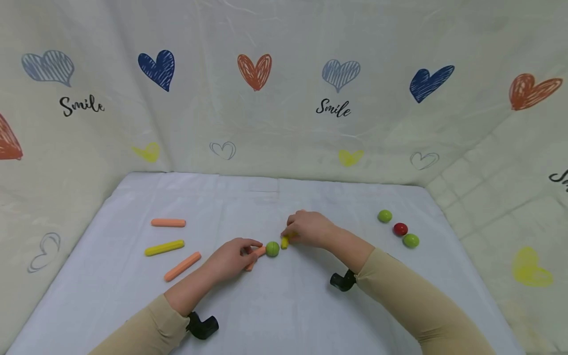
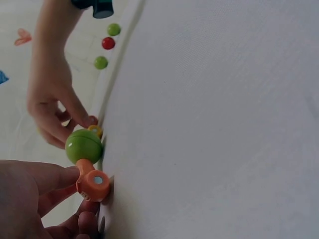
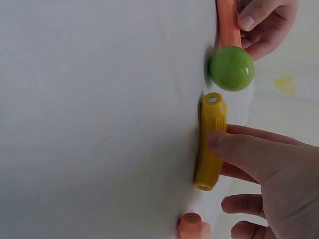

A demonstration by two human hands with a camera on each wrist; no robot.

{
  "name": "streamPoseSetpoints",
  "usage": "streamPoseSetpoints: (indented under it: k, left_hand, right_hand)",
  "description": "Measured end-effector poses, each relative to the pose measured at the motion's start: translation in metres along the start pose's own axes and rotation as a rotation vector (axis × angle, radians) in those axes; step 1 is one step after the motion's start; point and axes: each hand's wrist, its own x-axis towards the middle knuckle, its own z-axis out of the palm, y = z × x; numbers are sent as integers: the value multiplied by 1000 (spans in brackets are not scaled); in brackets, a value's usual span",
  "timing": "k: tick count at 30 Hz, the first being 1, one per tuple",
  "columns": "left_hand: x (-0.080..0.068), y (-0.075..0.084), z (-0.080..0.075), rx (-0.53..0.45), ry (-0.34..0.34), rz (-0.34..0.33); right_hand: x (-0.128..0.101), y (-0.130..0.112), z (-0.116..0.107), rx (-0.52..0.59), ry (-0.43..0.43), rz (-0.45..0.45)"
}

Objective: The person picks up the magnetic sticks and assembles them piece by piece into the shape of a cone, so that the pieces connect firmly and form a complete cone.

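Left hand [image 1: 230, 259] pinched an orange stick [image 1: 255, 257] lying on the white table [image 1: 284, 305], its end touching a green ball [image 1: 272, 249] at mid-table, right hand [image 1: 308, 229] gripped a yellow stick [image 1: 285, 241] just right of the ball, three sticks [image 1: 170, 244] lay far left, three balls [image 1: 399, 229] sat far right.

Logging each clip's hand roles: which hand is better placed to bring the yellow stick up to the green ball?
The right hand, probably: it already pinches the yellow stick, whose end sits just short of the green ball. The left hand is busy holding the orange stick.

green ball [image 1: 272, 249], yellow stick [image 1: 285, 241], orange stick [image 1: 255, 257]
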Motion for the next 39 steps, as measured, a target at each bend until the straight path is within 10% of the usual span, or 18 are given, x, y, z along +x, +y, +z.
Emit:
streamPoseSetpoints:
  k: [9, 23, 39]
  left_hand:
    - [1, 3, 2, 16, 15, 5]
    - [0, 3, 4, 12, 29, -5]
    - [-4, 6, 4, -1, 34, -28]
  right_hand:
    - [1, 0, 9, -5, -6, 26]
    - [-16, -26, 16, 151, 31, 409]
    - [-27, -48, 25, 306, 70, 541]
